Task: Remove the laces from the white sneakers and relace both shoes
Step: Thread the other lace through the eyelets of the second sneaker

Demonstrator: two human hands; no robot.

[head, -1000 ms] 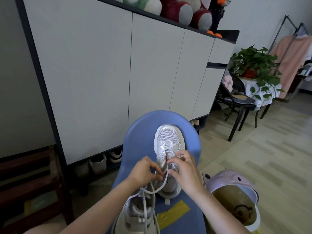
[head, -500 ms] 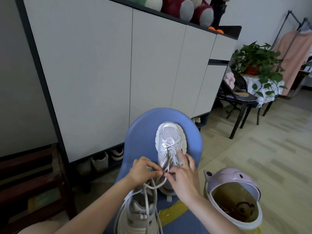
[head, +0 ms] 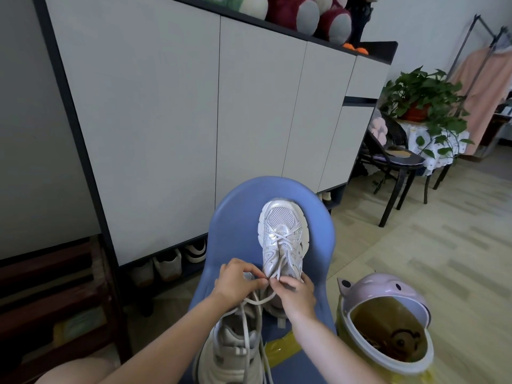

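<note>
Fingers of L hand (head: pixel 238 284) & R hand (head: pixel 297 293) both pinched on lace (head: pixel 278 268) over white sneaker (head: pixel 282 239), blue chair (head: pixel 238 217).

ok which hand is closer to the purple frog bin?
Right. The right hand is at the heel of the white sneaker, on the side facing the frog bin; the left hand sits farther away, beyond the right.

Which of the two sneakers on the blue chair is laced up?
The far white sneaker, toe pointing away, shows crisscrossed laces. The near sneaker only has loose lace draped over it.
</note>
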